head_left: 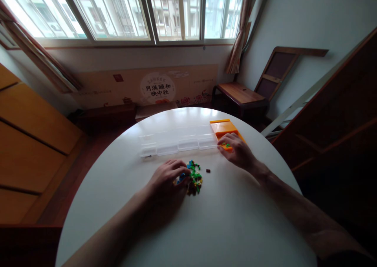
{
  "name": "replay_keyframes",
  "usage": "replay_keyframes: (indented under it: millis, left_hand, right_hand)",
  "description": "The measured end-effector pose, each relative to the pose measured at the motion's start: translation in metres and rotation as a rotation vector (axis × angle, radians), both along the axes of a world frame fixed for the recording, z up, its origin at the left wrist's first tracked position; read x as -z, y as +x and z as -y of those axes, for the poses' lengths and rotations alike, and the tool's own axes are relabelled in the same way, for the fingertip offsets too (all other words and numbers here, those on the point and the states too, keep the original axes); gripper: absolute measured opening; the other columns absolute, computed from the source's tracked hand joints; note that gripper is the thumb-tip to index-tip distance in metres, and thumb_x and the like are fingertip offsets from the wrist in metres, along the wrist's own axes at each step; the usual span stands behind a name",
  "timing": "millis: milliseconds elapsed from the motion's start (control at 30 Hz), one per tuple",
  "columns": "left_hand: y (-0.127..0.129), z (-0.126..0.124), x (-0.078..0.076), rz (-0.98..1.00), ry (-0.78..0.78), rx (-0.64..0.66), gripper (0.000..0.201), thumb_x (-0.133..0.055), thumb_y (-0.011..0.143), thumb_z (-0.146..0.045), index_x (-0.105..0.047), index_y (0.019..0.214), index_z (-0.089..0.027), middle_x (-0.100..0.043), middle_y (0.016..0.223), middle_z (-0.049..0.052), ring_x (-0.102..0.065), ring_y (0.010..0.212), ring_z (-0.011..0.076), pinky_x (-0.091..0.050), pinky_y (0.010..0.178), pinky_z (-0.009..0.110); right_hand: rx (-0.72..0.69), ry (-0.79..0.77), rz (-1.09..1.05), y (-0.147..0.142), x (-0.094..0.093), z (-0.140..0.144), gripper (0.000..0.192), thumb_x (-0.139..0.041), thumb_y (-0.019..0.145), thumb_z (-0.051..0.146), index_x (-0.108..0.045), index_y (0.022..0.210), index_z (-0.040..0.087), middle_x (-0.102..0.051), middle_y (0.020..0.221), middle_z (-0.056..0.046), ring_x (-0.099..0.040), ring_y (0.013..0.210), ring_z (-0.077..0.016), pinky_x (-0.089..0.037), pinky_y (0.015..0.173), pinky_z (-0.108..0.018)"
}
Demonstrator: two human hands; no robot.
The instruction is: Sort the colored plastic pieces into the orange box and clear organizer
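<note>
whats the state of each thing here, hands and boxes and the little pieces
left hand: palm down, fingers resting on the pile of small pieces
right hand: palm down, fingertips at the orange tray
pile of small pieces: loose heap of mixed colours on the table
single dark piece: lying apart from the pile
clear compartment box: open, contents too faint to tell
orange tray: open, a few green pieces inside
</note>
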State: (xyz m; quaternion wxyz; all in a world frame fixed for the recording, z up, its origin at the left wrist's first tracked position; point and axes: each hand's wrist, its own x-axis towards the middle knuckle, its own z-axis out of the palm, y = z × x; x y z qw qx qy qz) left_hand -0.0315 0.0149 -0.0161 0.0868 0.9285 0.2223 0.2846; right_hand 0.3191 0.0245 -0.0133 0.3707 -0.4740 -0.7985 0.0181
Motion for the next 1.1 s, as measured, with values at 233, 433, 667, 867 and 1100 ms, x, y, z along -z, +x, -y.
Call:
replay_keyframes:
  millis: [233,433,667,867,1100]
  left_hand:
    - [0.004,-0.002,-0.001,-0.024,0.002,-0.033,0.015,-0.072,0.104,-0.026,-0.077,0.118,-0.027,-0.079,0.112,0.006,-0.074,0.093,0.0196,-0.059,0.085,0.033]
    - [0.004,-0.002,-0.003,-0.015,0.022,-0.020,0.011,-0.076,0.104,-0.033,-0.078,0.112,-0.026,-0.080,0.109,0.005,-0.075,0.093,0.0198,-0.058,0.086,0.033]
    - [0.002,-0.004,0.002,0.027,0.014,0.001,0.012,-0.078,0.101,-0.026,-0.077,0.113,-0.026,-0.079,0.107,0.003,-0.073,0.091,0.0189,-0.057,0.084,0.032]
    - [0.001,-0.004,0.001,0.039,0.025,0.024,0.010,-0.075,0.102,-0.024,-0.079,0.111,-0.027,-0.080,0.106,0.003,-0.073,0.087,0.0172,-0.057,0.081,0.031]
    - [0.000,-0.001,0.003,0.044,0.038,0.013,0.008,-0.074,0.103,-0.024,-0.079,0.109,-0.025,-0.081,0.104,0.004,-0.073,0.086,0.0169,-0.057,0.079,0.030]
  right_hand:
    - [-0.436,-0.036,0.120,-0.045,-0.003,0.021,0.013,-0.069,0.107,0.026,-0.076,0.118,0.025,-0.078,0.111,-0.007,-0.068,0.101,-0.0244,-0.056,0.093,-0.040]
    - [-0.433,-0.054,0.172,-0.046,-0.002,0.023,0.013,-0.066,0.110,0.022,-0.077,0.115,0.025,-0.079,0.115,-0.007,-0.068,0.105,-0.0230,-0.053,0.100,-0.041]
    - [-0.454,-0.059,0.134,-0.051,-0.004,0.024,0.012,-0.064,0.109,0.017,-0.072,0.103,0.022,-0.080,0.107,-0.005,-0.068,0.101,-0.0221,-0.053,0.099,-0.038]
    - [-0.403,0.064,0.099,-0.041,0.002,0.015,0.007,-0.068,0.107,0.019,-0.070,0.104,0.025,-0.080,0.098,-0.003,-0.068,0.097,-0.0239,-0.054,0.102,-0.042]
    - [0.076,0.125,-0.001,-0.001,0.002,-0.001,0.009,-0.066,0.105,0.021,-0.073,0.110,0.023,-0.081,0.105,-0.006,-0.071,0.101,-0.0283,-0.054,0.101,-0.045]
